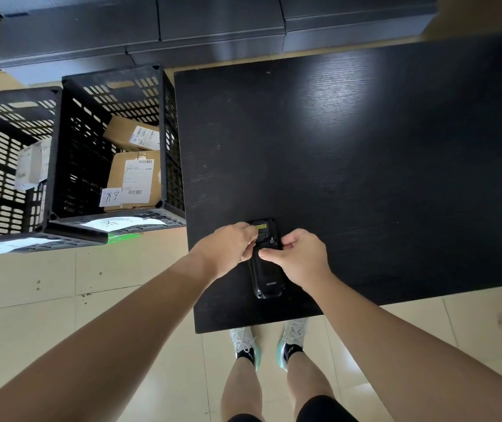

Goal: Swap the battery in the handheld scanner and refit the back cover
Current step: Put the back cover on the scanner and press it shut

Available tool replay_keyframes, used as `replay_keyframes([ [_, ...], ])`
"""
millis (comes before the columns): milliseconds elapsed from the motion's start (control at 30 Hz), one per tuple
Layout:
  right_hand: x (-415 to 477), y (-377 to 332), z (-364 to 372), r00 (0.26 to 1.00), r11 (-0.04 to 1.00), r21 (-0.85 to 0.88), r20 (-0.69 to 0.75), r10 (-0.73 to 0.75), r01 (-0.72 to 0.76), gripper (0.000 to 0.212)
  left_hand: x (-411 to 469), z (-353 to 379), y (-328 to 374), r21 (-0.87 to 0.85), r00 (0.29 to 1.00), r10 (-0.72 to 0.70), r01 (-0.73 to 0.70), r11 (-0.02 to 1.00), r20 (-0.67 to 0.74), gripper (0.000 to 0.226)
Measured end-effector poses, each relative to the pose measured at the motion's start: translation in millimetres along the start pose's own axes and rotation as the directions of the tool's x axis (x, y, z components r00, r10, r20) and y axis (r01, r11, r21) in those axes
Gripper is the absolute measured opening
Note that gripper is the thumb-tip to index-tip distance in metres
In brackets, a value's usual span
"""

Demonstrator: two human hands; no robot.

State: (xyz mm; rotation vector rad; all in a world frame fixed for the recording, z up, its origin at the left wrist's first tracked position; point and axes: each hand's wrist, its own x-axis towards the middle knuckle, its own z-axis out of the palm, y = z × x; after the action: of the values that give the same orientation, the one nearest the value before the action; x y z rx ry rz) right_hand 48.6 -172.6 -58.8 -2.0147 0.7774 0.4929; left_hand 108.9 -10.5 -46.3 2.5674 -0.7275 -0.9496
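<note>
- Tabletop (pixel 395 166): black woodgrain, lying bare beyond the scanner toward its far and right edges.
- Scanner (pixel 266 275): black, oblong, lying back-up near the front-left corner.
- Left hand (pixel 231 248) and right hand (pixel 301 258): fingers curling, pinching the scanner's two sides.
- Crates (pixel 115 141): black slotted plastic, sitting just beside the left edge.

You stood on a floor (pixel 45 303) of pale cream tiles, scuffed here and there. Before you was a dark wood-grain counter (pixel 380 178), with a soft patch of light glaring on its top. To your left sat two black slotted crates (pixel 61 153), touching side by side; the nearer to the counter held cardboard boxes (pixel 135 175) with labels. Beyond them ran a row of dark cabinets (pixel 152 28) along the far side.
</note>
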Motion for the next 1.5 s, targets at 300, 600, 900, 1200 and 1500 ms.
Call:
replay_keyframes([
  [300, -1, 0, 1, 1.0, 1.0, -0.017, -0.008, 0.003, -0.004, 0.053, -1, 24, 13, -0.195, 0.951, -0.257, 0.223, 0.955, -0.17, 0.014],
  [600, 4, 8, -20, 0.975, 0.969, -0.11, 0.027, -0.219, 0.221, 0.028, -22, 65, 25, -0.72, 0.759, -0.594, 0.252, 0.646, -0.268, 0.062],
  [900, 51, -17, -50, 0.488, 0.285, -0.401, 0.639, -0.594, 0.871, 0.012, -17, 73, 29, -0.755, 0.736, -0.611, 0.216, 0.619, -0.291, 0.061],
  [1200, 70, -31, -46, 0.238, -0.047, -0.312, 0.807, -0.54, 0.949, 0.011, -17, 75, 29, -0.785, 0.719, -0.633, 0.201, 0.587, -0.289, 0.059],
  [1500, 73, -43, -46, 0.173, -0.167, -0.276, 0.871, -0.459, 0.946, 0.015, -17, 76, 30, -0.785, 0.719, -0.636, 0.21, 0.583, -0.281, 0.06],
])
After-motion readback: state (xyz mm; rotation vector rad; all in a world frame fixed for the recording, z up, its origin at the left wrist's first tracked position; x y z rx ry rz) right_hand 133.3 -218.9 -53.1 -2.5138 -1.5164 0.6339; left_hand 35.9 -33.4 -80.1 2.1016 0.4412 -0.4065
